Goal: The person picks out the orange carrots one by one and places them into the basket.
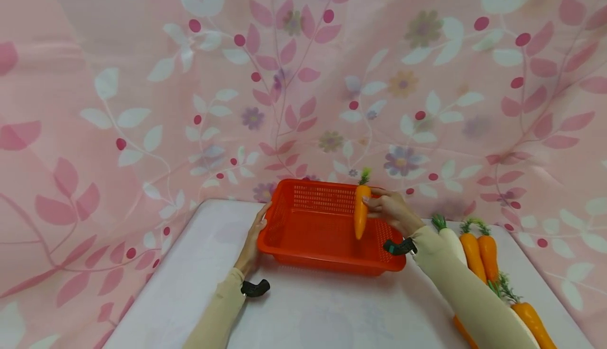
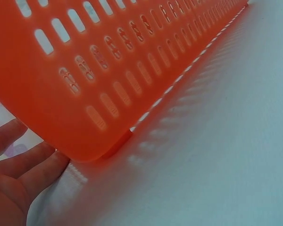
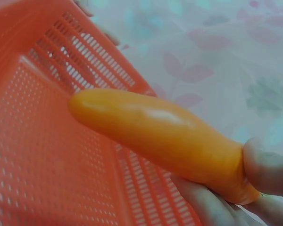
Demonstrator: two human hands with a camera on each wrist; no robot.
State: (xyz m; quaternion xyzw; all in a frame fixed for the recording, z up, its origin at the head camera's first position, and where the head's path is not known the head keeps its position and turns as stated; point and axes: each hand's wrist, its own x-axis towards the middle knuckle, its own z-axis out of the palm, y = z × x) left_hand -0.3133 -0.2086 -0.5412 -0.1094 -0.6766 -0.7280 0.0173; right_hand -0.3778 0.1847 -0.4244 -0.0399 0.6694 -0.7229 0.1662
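Meanwhile, at a worktop (image 1: 303,307) draped in pale cloth, a person's right hand (image 1: 391,209) holds a toy carrot (image 1: 361,212) tip-down above an orange basket (image 1: 327,257), fingers (image 3: 266,172) curled round its thick upper end near the green tuft. The left hand (image 1: 251,246) rests against the basket's left rim with fingers (image 2: 35,162) straight and loose, steadying it rather than gripping. By the look of it, the carrot is on its way into the basket, which appears empty; the next move calls for lowering it to the mesh floor and easing the grip. The carrot is smooth, glossy and tapered; the basket is rigid plastic with slotted walls. To the right lie more carrots (image 1: 479,251) and a white radish (image 1: 450,241). A pink floral curtain (image 1: 303,75) hangs behind.
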